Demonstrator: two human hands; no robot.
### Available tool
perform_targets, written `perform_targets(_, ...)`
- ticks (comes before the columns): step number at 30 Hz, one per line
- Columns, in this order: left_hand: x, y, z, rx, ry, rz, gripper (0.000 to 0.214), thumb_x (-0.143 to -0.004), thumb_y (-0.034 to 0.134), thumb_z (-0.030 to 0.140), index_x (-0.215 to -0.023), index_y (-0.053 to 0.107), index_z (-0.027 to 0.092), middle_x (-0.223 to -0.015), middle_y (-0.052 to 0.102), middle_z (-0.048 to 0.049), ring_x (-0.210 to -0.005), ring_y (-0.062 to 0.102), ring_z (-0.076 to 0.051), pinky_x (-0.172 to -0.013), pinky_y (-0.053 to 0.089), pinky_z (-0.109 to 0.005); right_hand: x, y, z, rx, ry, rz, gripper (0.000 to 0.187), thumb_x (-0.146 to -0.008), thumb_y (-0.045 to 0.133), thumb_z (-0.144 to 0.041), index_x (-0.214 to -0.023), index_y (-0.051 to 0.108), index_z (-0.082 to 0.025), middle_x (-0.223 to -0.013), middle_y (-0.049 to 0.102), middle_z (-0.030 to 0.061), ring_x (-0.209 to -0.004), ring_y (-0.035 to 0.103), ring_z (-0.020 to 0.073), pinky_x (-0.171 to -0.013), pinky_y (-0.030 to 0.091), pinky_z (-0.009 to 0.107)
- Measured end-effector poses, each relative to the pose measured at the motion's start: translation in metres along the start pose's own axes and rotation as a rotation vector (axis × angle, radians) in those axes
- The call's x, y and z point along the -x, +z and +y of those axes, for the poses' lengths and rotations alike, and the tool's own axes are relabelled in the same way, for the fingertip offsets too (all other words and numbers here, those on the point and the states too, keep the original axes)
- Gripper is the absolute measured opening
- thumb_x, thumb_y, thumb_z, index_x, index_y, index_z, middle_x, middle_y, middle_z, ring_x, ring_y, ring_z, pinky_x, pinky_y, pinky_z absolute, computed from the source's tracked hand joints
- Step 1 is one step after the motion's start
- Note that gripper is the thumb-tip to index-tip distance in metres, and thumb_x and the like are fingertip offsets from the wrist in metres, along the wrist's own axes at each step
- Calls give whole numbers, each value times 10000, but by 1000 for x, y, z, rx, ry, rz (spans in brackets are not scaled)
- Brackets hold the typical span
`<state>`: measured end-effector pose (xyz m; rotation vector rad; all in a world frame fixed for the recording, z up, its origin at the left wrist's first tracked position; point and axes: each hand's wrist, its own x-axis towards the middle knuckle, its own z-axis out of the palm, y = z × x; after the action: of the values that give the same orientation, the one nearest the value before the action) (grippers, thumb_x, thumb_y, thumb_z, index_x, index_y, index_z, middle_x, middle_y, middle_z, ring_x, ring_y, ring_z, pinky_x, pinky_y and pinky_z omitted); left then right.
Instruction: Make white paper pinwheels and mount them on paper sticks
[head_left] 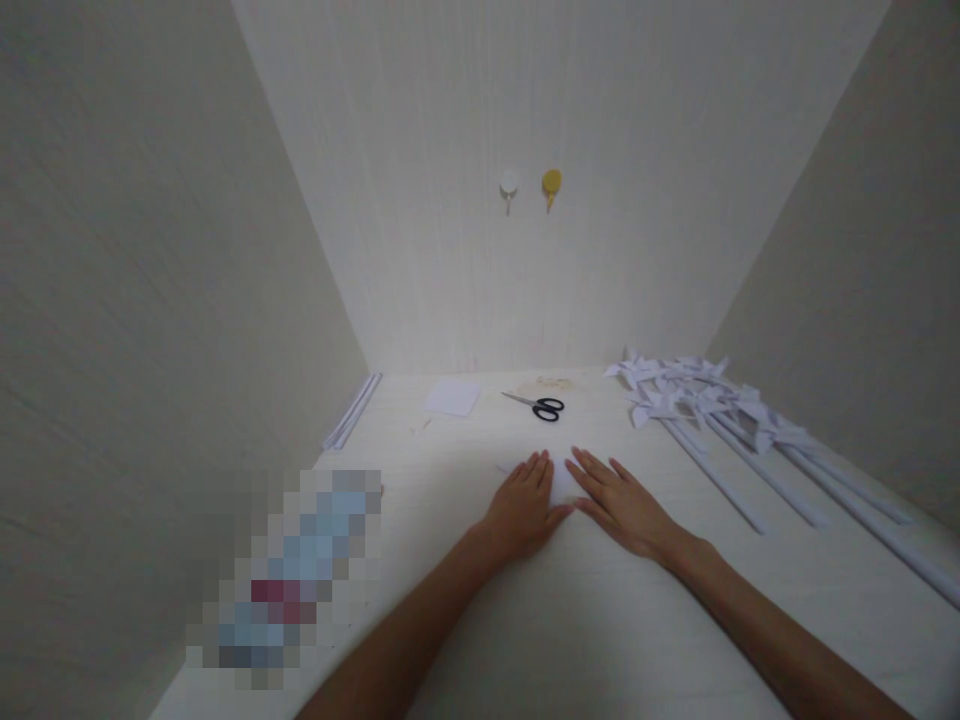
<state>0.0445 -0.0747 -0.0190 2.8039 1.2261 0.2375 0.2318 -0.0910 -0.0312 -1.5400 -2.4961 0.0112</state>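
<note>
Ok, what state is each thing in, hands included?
Left hand: palm down on small paper
Right hand: palm down, fingertips at small paper
Small paper: partly covered, folds unclear
Scissors: lying flat, apparently closed
Square sheet: lying flat
White strips: side by side
Pinwheels: assembled, piled together
White hook: wall-mounted
Yellow hook: wall-mounted
Pixelated thing: cannot tell

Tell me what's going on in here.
A person has both hands down on a small piece of white paper, the left hand at its left side and the right hand at its right. Beyond them lie scissors and a white paper sheet. White paper pinwheels lie gathered on the right.
</note>
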Motion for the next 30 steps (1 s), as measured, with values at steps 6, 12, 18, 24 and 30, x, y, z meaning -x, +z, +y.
perform_targets(6,20,-12,-30,-36,-71,-54,654,-849,174,484,-1303,224,15,-1385,199,-180,-1287,157,-211,-1033,202,-347,0,3,3,-15,-13,11,545,-859,226,-477,-1306,316,-178,-1381,258,111,-1270,228,213,-1003,234,469)
perform_targets(12,27,-9,-36,-57,-95,-22,667,-843,148,506,-1312,216,38,-1395,186,-160,-1291,147,-202,-1039,184,-352,1,1,3,-30,-13,23,522,-864,232,-461,-1311,304,-202,-1381,266,92,-1272,225,206,-1007,234,468)
perform_targets(18,26,-8,-35,-56,-93,-21,651,-845,178,488,-1312,221,37,-1396,185,-160,-1289,157,-210,-1038,187,-356,-1,1,0,-20,-36,41,550,-862,246,-457,-1306,312,-141,-1388,227,126,-1288,161,213,-1020,216,458)
perform_targets(24,26,-8,-35,-51,-93,-7,617,-846,224,466,-1311,236,60,-1388,213,-160,-1285,171,-217,-1027,220,-385,-26,1,-35,-163,-187,34,645,-841,304,-466,-1343,188,-78,-1391,198,165,-1294,139,201,-1042,212,419)
perform_targets(30,26,-10,-36,-35,-56,-52,601,-835,308,413,-1317,227,63,-1379,244,-159,-1279,197,-219,-1040,190,-378,-50,-2,-66,-301,-281,-7,736,-795,374,-510,-1341,182,-55,-1393,210,169,-1289,170,200,-1042,236,367)
